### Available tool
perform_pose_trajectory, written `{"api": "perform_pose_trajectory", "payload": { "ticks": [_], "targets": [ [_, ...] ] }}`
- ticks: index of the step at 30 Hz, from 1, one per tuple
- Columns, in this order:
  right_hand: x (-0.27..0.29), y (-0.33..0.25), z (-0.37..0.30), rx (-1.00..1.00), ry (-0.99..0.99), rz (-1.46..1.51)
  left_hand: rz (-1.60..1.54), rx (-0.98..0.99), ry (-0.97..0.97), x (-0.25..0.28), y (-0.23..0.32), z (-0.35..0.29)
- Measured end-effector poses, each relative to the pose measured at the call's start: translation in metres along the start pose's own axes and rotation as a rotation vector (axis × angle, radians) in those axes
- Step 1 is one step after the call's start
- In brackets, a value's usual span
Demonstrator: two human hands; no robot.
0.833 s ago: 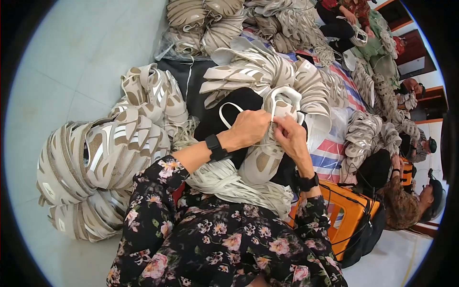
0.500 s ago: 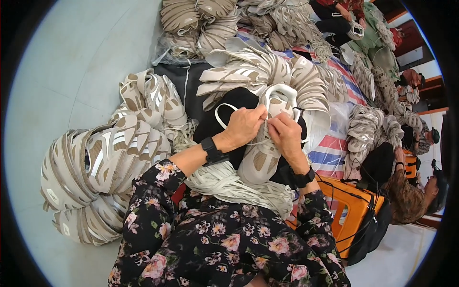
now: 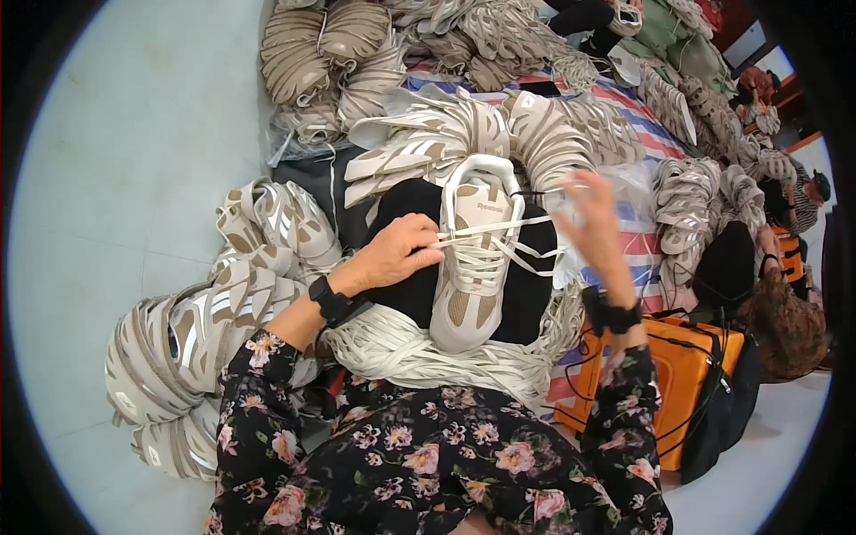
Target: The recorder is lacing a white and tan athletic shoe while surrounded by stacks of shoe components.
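A beige and off-white shoe upper [image 3: 468, 303] lies on a black pad [image 3: 406, 209] in front of me, its toe pointing toward me. Pale flat shoelaces [image 3: 481, 267] cross its lower eyelets. At the shoe's left edge, the fingers of my left hand [image 3: 401, 254] pinch a lace end. My right hand [image 3: 596, 223], smeared by motion, is raised to the right of the shoe; a taut lace runs from the upper to its fingers. Something thin and dark shows beside the shoe's collar, too small to name.
A bundle of loose pale laces [image 3: 437, 357] lies across my lap. Nested stacks of shoe uppers [image 3: 192, 348] stand at my left, with more beyond the pad on a striped sheet [image 3: 624, 259]. An orange crate [image 3: 642, 379] with black cables is at my right. Other people sit farther right.
My hands, close together over the shoe's tongue before, are now apart: the left at its left edge, the right drawn out rightward with a lace. The shoe stands straighter in view.
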State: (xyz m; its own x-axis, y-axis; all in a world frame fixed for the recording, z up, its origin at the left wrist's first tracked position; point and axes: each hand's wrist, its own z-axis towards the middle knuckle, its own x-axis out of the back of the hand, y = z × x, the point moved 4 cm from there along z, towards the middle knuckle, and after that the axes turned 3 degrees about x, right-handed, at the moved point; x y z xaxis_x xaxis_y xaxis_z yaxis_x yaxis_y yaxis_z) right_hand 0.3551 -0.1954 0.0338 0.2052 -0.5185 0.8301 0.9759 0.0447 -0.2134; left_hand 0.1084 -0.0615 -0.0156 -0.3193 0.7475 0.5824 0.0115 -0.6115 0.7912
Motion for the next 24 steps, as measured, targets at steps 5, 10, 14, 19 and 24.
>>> {"api": "perform_pose_trajectory", "payload": {
  "ticks": [5, 10, 14, 19, 24],
  "targets": [
    [-0.045, -0.062, 0.011, 0.247, -0.032, 0.174, -0.180, 0.145, 0.038, 0.000, 0.004, 0.011],
    [-0.005, -0.026, 0.018, 0.090, 0.156, 0.169, -0.199, 0.145, 0.030, -0.006, 0.005, 0.015],
    [-0.022, -0.048, 0.012, -0.225, -0.262, 0.590, -0.155, 0.190, 0.056, -0.008, -0.001, 0.020],
    [-0.041, -0.062, 0.020, -0.362, -0.408, 0.970, -0.150, 0.187, 0.079, -0.004, 0.005, 0.014],
    [-0.024, -0.007, 0.008, -0.644, -0.170, 1.163, -0.105, 0.131, 0.368, 0.020, 0.012, 0.024]
  ]
}}
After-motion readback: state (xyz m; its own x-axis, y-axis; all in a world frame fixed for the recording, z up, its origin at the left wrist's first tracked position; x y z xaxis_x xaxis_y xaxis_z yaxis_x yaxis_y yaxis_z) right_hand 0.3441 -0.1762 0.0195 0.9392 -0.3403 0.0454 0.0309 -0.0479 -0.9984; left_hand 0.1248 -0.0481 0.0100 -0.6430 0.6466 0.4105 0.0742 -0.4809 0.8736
